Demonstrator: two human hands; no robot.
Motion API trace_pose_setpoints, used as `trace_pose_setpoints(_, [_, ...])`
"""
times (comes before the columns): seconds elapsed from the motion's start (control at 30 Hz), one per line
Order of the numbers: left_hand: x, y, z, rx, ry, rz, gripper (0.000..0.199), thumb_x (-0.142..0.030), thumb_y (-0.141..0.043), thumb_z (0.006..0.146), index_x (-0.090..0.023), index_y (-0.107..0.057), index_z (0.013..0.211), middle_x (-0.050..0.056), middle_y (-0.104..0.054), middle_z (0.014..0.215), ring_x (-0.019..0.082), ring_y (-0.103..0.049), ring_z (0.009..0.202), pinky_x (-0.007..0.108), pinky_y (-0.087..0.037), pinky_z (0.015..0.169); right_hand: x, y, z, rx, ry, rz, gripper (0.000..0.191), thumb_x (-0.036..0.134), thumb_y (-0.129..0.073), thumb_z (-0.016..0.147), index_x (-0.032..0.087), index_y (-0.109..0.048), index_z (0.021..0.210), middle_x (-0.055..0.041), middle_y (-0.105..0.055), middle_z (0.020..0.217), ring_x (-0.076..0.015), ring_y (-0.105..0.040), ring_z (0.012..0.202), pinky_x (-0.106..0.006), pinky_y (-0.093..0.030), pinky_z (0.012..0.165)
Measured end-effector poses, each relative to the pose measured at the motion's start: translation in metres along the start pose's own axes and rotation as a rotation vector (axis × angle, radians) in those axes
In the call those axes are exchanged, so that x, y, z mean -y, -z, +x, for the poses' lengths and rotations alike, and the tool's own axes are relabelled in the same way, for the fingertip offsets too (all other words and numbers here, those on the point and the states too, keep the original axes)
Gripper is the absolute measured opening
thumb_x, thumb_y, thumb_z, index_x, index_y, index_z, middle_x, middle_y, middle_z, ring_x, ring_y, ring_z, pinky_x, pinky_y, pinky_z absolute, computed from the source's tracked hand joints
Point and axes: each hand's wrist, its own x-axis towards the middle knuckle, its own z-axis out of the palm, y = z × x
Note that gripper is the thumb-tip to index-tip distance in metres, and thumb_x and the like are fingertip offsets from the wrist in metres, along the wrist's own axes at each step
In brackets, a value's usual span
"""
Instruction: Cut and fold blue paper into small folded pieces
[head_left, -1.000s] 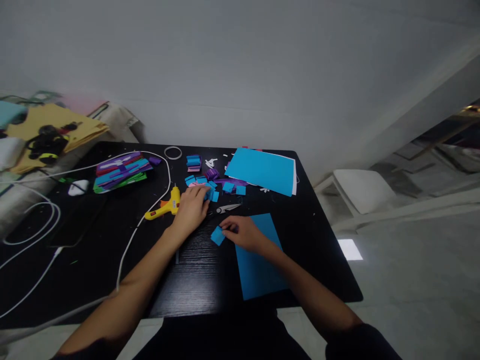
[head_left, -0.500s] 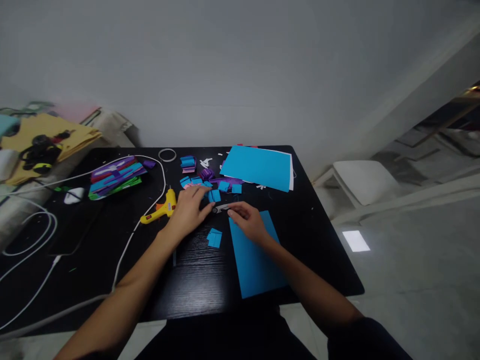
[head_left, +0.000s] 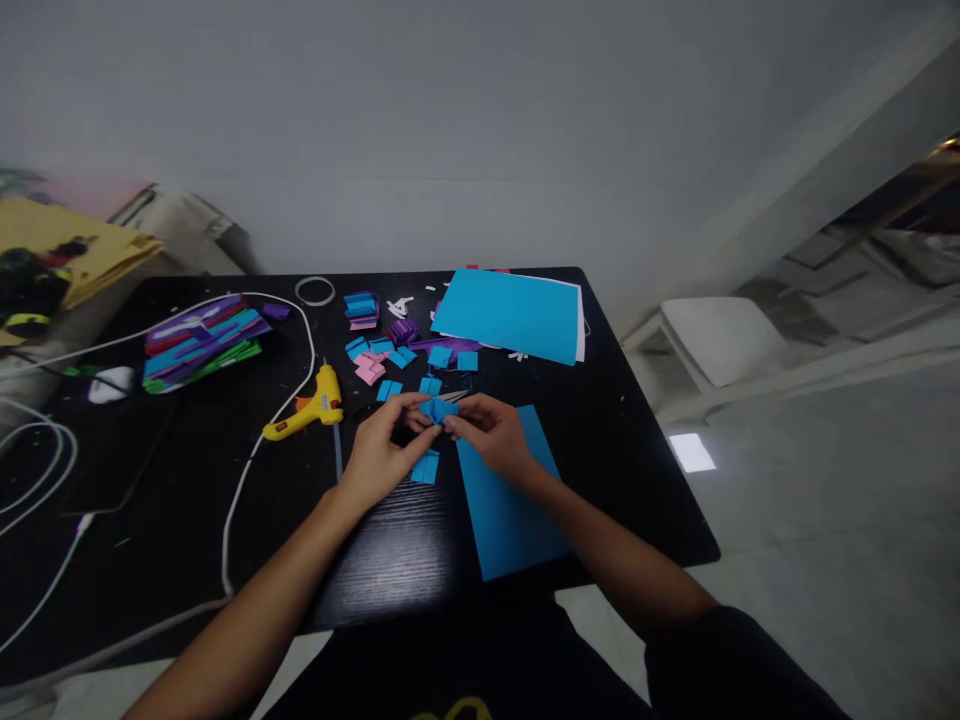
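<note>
Between my two hands is a small folded blue paper piece (head_left: pixel 439 409). My left hand (head_left: pixel 386 448) pinches its left side, and my right hand (head_left: pixel 496 437) grips its right side. Scissors (head_left: pixel 454 395) lie just behind the fingers, partly hidden. Several small blue paper pieces (head_left: pixel 466 361) and some pink ones (head_left: pixel 369 368) are scattered behind my hands. Another blue piece (head_left: pixel 425 467) rests just in front of them. A large blue sheet (head_left: pixel 510 510) lies partly under my right hand and forearm.
A yellow glue gun (head_left: pixel 307 408) lies left of my left hand, near a white cable (head_left: pixel 241 490). Coloured strips (head_left: pixel 202 340) are at the left. Blue and white sheets (head_left: pixel 510 315) lie at the back, a white stool (head_left: pixel 709 335) beyond the table (head_left: pixel 637 480).
My left hand has moved right from the scattered pieces and meets my right hand. Both now hold a blue piece; before, my right hand was at the scissors. The view has shifted slightly.
</note>
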Motion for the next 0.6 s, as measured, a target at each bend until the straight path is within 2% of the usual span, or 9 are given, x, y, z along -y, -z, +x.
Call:
trace_pose_setpoints(0.13, [-0.0006,-0.0017,-0.0027,0.014,0.041,-0.036,0.033,-0.032,-0.077,0.089,-0.022,-0.063,0.118,0.002,-0.072,0.087,0.018,-0.071,0.076,0.031,-0.061,0.069,-0.0016,-0.0011,-0.0039,-0.046,0.059,-0.13,0.019,0.04,-0.081,0.083,0.024,-0.072,0.089,-0.0038,-0.077,0.093,-0.0226,-0.075,0.089,-0.04,-0.062,0.087])
trace_pose_setpoints(0.23, [-0.0007,-0.002,-0.0031,0.015,0.044,-0.056,0.031,-0.031,-0.077,0.089,-0.023,-0.062,0.115,0.001,-0.07,0.085,0.016,-0.068,0.073,0.029,-0.059,0.067,-0.0017,-0.0006,-0.0052,-0.06,0.083,-0.195,0.016,0.039,-0.079,0.084,0.024,-0.073,0.09,-0.004,-0.078,0.094,-0.0235,-0.074,0.091,-0.039,-0.062,0.088])
trace_pose_setpoints(0.4, [0.0002,-0.0015,-0.0026,0.036,0.06,-0.095,0.022,-0.032,-0.075,0.091,-0.022,-0.063,0.106,0.001,-0.067,0.084,0.016,-0.066,0.073,0.028,-0.056,0.065,-0.0002,-0.0006,-0.0052,-0.063,0.092,-0.201,0.015,0.038,-0.078,0.085,0.024,-0.072,0.089,-0.0036,-0.076,0.09,-0.0228,-0.073,0.088,-0.037,-0.061,0.084])
trace_pose_setpoints(0.6, [-0.0014,-0.0016,-0.0002,0.01,0.03,-0.11,0.014,-0.032,-0.075,0.091,-0.021,-0.066,0.091,0.003,-0.068,0.093,0.015,-0.063,0.074,0.028,-0.054,0.068,0.0015,-0.0019,-0.0061,-0.058,0.085,-0.183,0.015,0.038,-0.077,0.084,0.025,-0.071,0.087,-0.0038,-0.075,0.09,-0.0231,-0.073,0.087,-0.04,-0.06,0.086])
